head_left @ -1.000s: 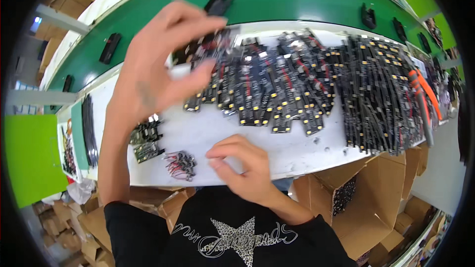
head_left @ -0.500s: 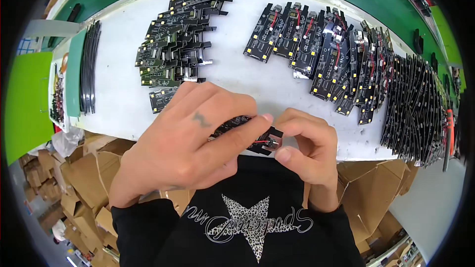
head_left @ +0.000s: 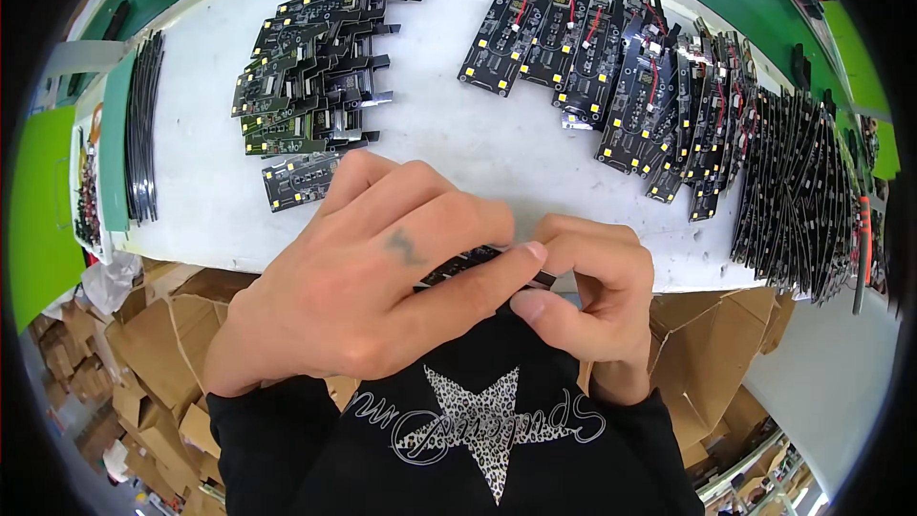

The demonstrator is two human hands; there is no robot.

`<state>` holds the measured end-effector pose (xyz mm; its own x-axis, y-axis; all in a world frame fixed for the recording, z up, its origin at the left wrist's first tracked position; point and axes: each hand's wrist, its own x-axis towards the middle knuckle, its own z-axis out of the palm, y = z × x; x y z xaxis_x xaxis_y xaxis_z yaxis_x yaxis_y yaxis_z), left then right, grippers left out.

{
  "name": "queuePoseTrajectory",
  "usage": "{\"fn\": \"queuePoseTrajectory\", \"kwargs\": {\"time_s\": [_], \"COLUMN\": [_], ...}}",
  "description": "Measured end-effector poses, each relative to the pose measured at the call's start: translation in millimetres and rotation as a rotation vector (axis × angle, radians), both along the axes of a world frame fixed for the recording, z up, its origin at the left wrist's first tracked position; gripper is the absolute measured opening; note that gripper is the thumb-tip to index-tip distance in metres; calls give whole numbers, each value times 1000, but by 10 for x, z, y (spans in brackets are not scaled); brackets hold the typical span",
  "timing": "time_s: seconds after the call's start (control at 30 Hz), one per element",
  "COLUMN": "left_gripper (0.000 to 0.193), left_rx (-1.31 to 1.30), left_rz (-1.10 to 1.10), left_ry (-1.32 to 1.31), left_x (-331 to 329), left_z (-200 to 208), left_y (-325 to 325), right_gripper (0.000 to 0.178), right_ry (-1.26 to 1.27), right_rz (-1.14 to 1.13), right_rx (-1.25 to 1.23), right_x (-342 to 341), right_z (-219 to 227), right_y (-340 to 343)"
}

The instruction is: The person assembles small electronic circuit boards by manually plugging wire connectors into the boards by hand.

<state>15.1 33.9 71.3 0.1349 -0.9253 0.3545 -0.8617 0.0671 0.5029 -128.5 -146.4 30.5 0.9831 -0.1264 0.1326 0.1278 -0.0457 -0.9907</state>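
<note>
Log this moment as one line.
left hand: holding circuit board | right hand: at its right end | more boards: on white table

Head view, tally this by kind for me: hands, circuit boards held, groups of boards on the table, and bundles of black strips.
Hands: 2 (left hand, right hand)
Held circuit board: 1
Board groups: 3 (left pile with the board just below it, red-wired row, dense right stack)
Black strip bundle: 1
Total: 7

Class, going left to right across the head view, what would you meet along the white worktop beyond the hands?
Bundle of black strands, pile of overlapping circuit boards, fanned circuit boards with red wires, tightly packed circuit boards, orange-and-grey tool.
</note>
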Motion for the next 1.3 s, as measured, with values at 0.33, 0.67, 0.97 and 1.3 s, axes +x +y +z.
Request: {"fn": "queuePoseTrajectory", "kwargs": {"time_s": [0.33,0.67,0.97,1.3], "left_gripper": [51,49,57,60], "left_rx": [-61,-68,34,-26], "left_rz": [-55,-19,194,482], "left_ry": [207,257,66,-55], "left_x": [23,-15,-95,348], "left_z": [-75,-194,-90,58], "left_y": [16,143,264,569], "right_gripper": [17,16,8,15], "right_ry": [9,112,249,35], "right_rz": [8,157,54,-296], "right_rx": [82,243,465,-377], "right_x": [-40,-29,-67,177], "right_z": [-25,-69,-87,-91], "right_y": [27,22,91,220]}}
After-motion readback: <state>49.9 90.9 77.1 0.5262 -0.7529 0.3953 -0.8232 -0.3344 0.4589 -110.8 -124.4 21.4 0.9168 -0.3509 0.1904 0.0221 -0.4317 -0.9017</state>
